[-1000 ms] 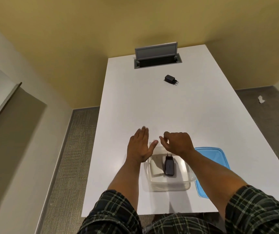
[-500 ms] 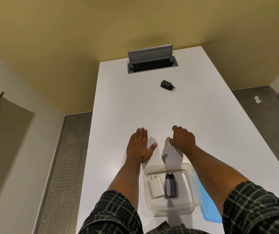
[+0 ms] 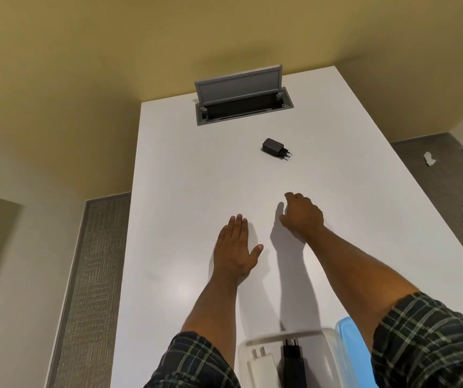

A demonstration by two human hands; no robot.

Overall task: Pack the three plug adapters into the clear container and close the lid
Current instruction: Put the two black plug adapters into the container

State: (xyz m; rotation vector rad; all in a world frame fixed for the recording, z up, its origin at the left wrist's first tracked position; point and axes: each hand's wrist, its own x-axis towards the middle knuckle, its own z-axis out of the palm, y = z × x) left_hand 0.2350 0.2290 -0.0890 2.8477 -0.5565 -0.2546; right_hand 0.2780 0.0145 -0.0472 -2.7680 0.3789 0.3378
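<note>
A black plug adapter (image 3: 275,148) lies alone on the far part of the white table (image 3: 185,175). At the bottom edge stands the clear container (image 3: 328,340), lid off, holding a white adapter (image 3: 261,366) and a black adapter (image 3: 293,359) side by side. Its blue lid (image 3: 346,343) lies just right of it, mostly hidden by my right arm. My left hand (image 3: 235,249) rests flat on the table, fingers together, empty. My right hand (image 3: 301,215) hovers beyond it, fingers curled loosely, holding nothing, well short of the far adapter.
A grey cable box with its flap raised (image 3: 242,95) is set into the table's far end, just beyond the lone adapter. Carpet floor runs along both sides of the table, with a white scrap (image 3: 429,159) on the right.
My right hand has left the container and reached forward across the table. The view has tilted up, so the container has slid to the bottom edge. My left hand stays flat.
</note>
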